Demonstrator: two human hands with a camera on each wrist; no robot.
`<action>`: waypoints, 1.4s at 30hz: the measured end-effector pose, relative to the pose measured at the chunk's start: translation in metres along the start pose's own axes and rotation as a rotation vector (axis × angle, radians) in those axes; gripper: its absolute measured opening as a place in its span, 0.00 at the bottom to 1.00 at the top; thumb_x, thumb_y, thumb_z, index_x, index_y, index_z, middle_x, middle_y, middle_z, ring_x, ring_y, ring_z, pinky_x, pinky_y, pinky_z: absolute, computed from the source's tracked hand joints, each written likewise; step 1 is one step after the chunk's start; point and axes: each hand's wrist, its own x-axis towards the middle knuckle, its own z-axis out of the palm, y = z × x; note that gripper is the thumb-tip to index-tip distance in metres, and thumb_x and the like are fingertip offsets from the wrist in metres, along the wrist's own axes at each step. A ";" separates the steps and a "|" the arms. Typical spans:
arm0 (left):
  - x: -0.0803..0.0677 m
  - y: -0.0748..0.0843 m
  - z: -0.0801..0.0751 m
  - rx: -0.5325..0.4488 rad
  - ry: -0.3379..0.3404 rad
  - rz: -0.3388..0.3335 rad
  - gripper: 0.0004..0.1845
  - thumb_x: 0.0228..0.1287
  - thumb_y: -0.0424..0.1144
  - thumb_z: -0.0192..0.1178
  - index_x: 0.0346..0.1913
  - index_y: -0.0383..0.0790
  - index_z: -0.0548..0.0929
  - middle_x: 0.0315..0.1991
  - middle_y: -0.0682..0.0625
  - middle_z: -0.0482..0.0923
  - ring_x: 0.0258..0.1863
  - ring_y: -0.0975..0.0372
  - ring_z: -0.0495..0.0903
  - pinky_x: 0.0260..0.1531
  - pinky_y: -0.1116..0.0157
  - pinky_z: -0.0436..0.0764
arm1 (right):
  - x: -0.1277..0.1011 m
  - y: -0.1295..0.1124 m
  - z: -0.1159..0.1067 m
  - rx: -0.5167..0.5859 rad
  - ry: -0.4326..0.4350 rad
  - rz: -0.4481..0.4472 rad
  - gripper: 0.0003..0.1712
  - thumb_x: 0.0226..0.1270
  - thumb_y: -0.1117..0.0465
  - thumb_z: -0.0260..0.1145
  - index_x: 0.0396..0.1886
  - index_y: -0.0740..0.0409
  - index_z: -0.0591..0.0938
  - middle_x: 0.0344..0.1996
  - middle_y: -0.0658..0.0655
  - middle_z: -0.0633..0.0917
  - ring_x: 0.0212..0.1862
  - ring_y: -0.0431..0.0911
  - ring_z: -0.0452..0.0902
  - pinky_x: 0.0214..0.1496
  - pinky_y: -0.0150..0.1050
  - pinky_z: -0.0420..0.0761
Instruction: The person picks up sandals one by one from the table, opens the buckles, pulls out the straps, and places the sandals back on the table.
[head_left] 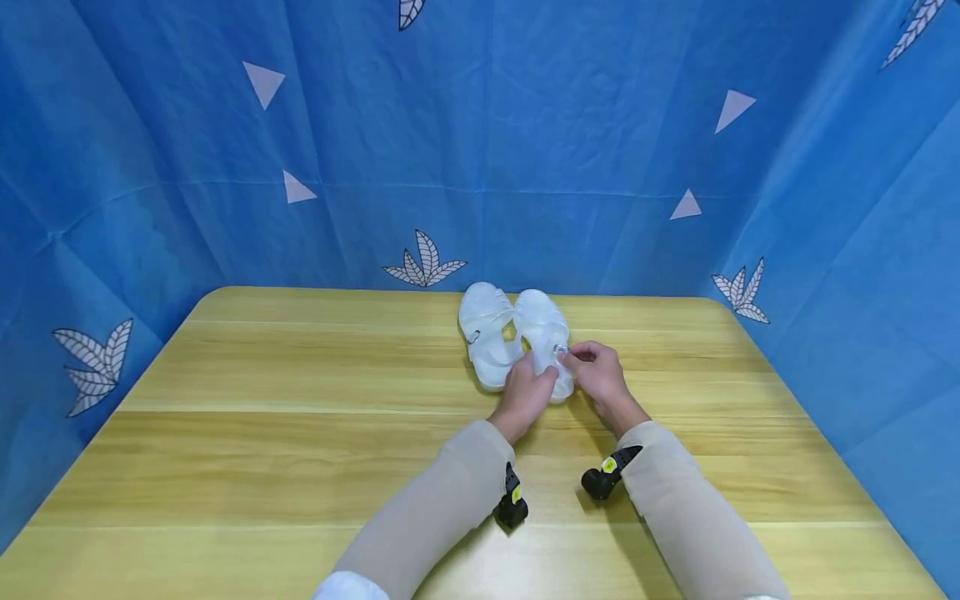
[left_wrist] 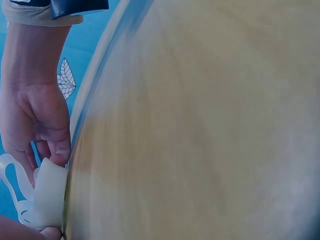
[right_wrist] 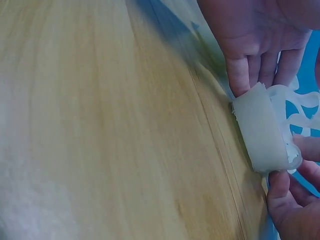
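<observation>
Both hands grip the right sandal: left hand curled on its heel, right hand pinching the side buckle. Centre of frame on the counter, long axis running away from the person, toe toward the blue backdrop, touching the left sandal.

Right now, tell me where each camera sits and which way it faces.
Head: worn high, looking forward and down at the table, two white sandals, both sleeves and hands.
Left wrist: beside the left hand, looking along the tabletop at its grip on the sandal heel.
Right wrist: the same from the opposite side; both hands show.
Both wrist views share that heel.
</observation>
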 end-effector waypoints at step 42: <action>0.018 0.000 0.006 0.078 -0.074 -0.038 0.36 0.71 0.45 0.41 0.73 0.31 0.43 0.74 0.41 0.44 0.74 0.55 0.45 0.71 0.58 0.47 | 0.010 -0.003 0.012 -0.119 0.103 -0.011 0.15 0.65 0.57 0.63 0.44 0.65 0.78 0.41 0.62 0.80 0.40 0.50 0.75 0.35 0.32 0.76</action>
